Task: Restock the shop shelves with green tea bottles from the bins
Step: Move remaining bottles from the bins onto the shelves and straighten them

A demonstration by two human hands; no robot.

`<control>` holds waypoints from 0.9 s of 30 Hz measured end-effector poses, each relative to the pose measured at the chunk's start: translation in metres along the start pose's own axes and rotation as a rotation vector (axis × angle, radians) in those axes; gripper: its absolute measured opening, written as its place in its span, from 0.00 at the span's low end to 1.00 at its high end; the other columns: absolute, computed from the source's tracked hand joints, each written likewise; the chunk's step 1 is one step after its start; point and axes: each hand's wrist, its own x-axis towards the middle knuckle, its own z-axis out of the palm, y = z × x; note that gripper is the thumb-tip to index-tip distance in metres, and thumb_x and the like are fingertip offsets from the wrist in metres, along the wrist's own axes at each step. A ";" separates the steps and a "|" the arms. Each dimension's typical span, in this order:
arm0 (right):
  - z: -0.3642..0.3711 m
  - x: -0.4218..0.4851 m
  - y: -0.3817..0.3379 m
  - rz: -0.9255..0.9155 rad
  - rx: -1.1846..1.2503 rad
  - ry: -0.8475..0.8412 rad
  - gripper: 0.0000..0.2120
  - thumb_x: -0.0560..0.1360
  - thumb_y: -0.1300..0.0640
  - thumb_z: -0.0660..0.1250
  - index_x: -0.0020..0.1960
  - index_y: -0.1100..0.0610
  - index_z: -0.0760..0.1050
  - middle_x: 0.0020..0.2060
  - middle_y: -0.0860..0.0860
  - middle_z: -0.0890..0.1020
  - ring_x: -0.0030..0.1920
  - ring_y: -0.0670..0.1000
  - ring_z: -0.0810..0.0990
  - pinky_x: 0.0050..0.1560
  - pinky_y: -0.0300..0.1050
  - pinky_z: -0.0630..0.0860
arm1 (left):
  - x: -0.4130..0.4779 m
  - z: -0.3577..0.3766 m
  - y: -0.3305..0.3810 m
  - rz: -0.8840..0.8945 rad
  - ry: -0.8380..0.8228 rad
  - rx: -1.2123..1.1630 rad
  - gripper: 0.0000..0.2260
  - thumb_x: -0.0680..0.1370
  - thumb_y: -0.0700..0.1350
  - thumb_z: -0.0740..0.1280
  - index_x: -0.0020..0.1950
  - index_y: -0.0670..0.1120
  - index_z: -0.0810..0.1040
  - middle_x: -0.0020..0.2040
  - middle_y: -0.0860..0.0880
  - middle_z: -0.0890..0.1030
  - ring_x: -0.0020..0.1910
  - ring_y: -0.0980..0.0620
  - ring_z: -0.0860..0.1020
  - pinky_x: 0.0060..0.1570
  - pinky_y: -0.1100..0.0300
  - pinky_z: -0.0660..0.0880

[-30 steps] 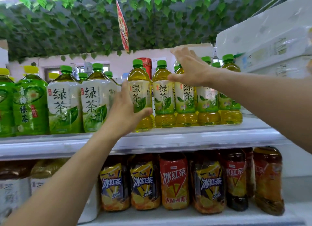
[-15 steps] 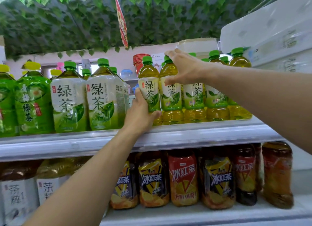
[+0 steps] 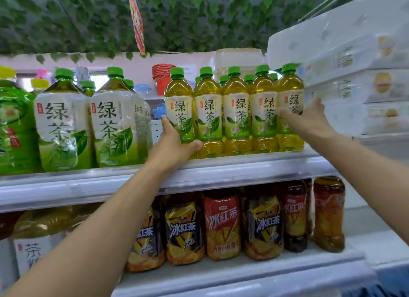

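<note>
Left hand (image 3: 170,148) holds leftmost tea bottle (image 3: 178,104); right hand (image 3: 309,121), grip wide, presses rightmost bottle (image 3: 290,90)

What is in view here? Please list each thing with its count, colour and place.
small green tea bottles: five in front, more behind; yellow-green, green caps; upper shelf, right part.
large green tea bottles: two in front, more behind; white-green labels; upper shelf, left part.
bright green bottle: one, yellow cap; far left.
iced tea bottles: about six in front; dark, red or yellow labels; lower shelf.
hanging sign: one, red; above.
leaves: many, green; overhead.
white packs: stacked, at right.
left hand: grips the leftmost small bottle.
right hand: fingers lie on the rightmost small bottle.
</note>
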 end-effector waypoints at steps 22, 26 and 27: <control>0.003 -0.017 0.022 -0.112 -0.181 -0.074 0.29 0.71 0.57 0.72 0.69 0.64 0.68 0.63 0.61 0.75 0.64 0.62 0.73 0.67 0.58 0.71 | -0.048 -0.021 0.012 0.189 0.142 0.213 0.38 0.80 0.52 0.68 0.82 0.44 0.49 0.77 0.44 0.65 0.75 0.46 0.65 0.71 0.55 0.62; 0.013 -0.063 -0.009 -0.351 -0.090 0.056 0.31 0.76 0.58 0.70 0.74 0.61 0.61 0.67 0.59 0.68 0.67 0.58 0.65 0.68 0.52 0.65 | -0.098 -0.049 -0.015 0.308 0.264 0.168 0.37 0.80 0.51 0.69 0.82 0.51 0.52 0.80 0.50 0.58 0.78 0.53 0.56 0.74 0.59 0.53; 0.019 -0.077 -0.021 -0.418 -0.058 0.032 0.31 0.77 0.58 0.70 0.75 0.60 0.60 0.68 0.58 0.68 0.68 0.57 0.66 0.68 0.50 0.65 | -0.106 -0.056 -0.025 0.307 0.279 0.148 0.36 0.79 0.51 0.70 0.81 0.52 0.53 0.79 0.51 0.58 0.77 0.55 0.55 0.73 0.59 0.53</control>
